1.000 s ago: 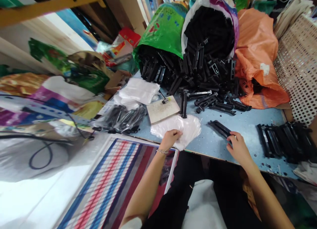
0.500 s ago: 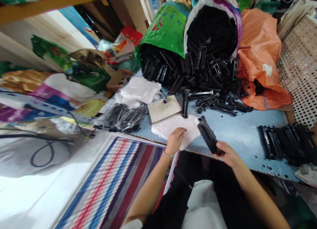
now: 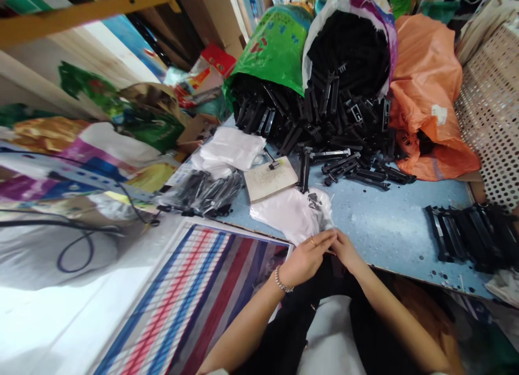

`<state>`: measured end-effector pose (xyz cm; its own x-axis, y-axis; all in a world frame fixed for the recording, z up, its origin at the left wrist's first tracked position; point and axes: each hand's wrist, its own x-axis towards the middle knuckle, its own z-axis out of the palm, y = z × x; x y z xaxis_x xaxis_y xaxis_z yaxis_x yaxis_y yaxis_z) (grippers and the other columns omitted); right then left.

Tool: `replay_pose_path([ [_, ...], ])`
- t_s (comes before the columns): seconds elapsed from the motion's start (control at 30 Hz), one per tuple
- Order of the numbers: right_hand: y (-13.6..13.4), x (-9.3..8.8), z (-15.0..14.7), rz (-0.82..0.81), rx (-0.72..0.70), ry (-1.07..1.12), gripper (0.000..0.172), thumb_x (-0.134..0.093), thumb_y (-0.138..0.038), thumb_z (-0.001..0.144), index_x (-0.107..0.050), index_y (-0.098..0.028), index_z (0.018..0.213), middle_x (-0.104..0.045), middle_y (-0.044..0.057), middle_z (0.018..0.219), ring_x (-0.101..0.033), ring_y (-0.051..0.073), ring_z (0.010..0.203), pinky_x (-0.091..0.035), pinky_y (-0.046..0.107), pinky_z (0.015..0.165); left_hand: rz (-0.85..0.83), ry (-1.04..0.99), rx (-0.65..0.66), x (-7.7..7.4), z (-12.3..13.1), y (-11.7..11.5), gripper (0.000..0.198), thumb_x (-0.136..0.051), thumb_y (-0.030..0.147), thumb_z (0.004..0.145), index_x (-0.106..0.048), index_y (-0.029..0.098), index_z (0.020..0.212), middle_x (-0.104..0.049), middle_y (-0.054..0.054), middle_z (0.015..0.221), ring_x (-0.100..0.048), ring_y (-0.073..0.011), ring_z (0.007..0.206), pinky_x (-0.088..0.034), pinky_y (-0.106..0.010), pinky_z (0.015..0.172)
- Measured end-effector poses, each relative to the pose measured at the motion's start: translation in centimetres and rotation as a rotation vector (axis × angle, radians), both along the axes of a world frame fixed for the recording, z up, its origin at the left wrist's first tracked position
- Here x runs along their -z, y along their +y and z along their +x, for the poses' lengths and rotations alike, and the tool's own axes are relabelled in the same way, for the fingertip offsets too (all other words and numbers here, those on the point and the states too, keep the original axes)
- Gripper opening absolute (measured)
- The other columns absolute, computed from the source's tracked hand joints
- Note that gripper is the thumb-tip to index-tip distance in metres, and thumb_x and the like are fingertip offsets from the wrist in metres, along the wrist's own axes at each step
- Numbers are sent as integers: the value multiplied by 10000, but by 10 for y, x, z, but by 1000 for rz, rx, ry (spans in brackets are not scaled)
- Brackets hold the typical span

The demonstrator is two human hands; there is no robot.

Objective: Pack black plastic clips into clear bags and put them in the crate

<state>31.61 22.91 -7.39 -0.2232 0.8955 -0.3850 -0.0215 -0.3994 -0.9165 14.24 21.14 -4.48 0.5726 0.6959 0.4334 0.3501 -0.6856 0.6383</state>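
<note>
At the near edge of the table my left hand (image 3: pixel 308 257) and my right hand (image 3: pixel 345 248) meet, fingertips pinched together. Between them they grip the mouth of a clear plastic bag (image 3: pixel 326 217), which stretches away from me over the table. A black plastic part (image 3: pixel 314 201) shows dimly through its far end; the rest of it is hard to make out. Under and left of this bag lies a stack of flat white plastic bags (image 3: pixel 279 212). A worn board (image 3: pixel 265 184) rests on the stack's far edge, with a small black piece on top.
Several bagged black parts (image 3: pixel 206 193) lie at the left. Loose black parts (image 3: pixel 340 115) spill from a green sack (image 3: pixel 271 45) and a white-purple sack (image 3: pixel 391 45). Farther right are an orange sack (image 3: pixel 430 93), a row of black parts (image 3: pixel 470 234) and a perforated basket (image 3: pixel 494 110).
My right hand has moved left to meet my left hand. The black part it held is now inside a clear bag gripped by both hands.
</note>
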Motion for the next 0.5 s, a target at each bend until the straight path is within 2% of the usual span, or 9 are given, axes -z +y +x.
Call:
replay_pose_path([
  [0.07,-11,-7,1,226,8,-196,354,-654,-391,821,-620,-184,1106,-575,81,1083,-549,222,1073,-442,405,1012,-46,-2,14,6,9,-2,713,-422,9,877,-298,208,1550,-429,-150,1486,-421,-212,1407,-432,-388,1153],
  [0.1,-17,-12,3,295,-27,-232,426,-656,-370,826,-588,-187,1205,-549,100,1178,-523,241,1169,-395,436,1082,-57,1,6,7,12,-3,701,-470,35,869,-328,196,1537,-420,-163,1488,-430,-231,1399,-447,-397,1139],
  [0.17,-28,-25,9,303,-153,-104,594,-666,-351,842,-473,-208,1386,-492,124,1317,-510,241,1238,-400,437,1099,-57,-19,-61,1,10,-7,621,-531,88,888,-412,196,1487,-465,-163,1451,-482,-242,1354,-483,-397,1101],
  [0.27,-37,-43,21,175,-375,226,670,-662,-367,883,-385,-248,1482,-553,110,1304,-593,208,1138,-479,401,1015,-115,-73,-221,-34,-18,-26,450,-555,164,946,-529,273,1382,-627,-87,1253,-604,-183,1190,-519,-333,1038],
  [0.33,-36,-49,29,90,-456,298,562,-642,-389,906,-478,-236,1422,-616,100,1247,-637,193,1042,-500,394,968,-241,0,-279,-60,-55,-43,437,-600,232,937,-554,332,1360,-664,-50,1186,-631,-173,1127,-517,-304,1014],
  [0.37,-33,-48,33,65,-452,261,505,-633,-402,912,-528,-227,1374,-626,101,1248,-647,191,1017,-505,392,953,-322,67,-280,-66,-76,-51,441,-592,257,941,-552,362,1368,-672,-35,1180,-635,-171,1118,-517,-289,994],
  [0.4,-27,-45,36,60,-413,188,461,-625,-417,913,-567,-220,1326,-630,102,1257,-654,190,1001,-507,391,945,-408,140,-286,-65,-96,-57,429,-577,284,947,-560,377,1365,-670,-29,1203,-633,-178,1125,-509,-293,993],
  [0.43,-21,-40,39,74,-350,88,438,-619,-433,908,-590,-213,1286,-637,103,1251,-656,193,998,-503,396,951,-513,229,-292,-56,-113,-61,418,-562,298,946,-575,372,1357,-657,-32,1249,-619,-197,1161,-481,-321,1031],
  [0.5,-6,-22,43,141,-204,-127,430,-612,-467,887,-614,-202,1226,-663,105,1207,-652,212,1023,-483,420,989,-719,400,-342,-19,-136,-64,375,-578,262,892,-663,291,1256,-662,-64,1251,-612,-247,1178,-439,-379,1066],
])
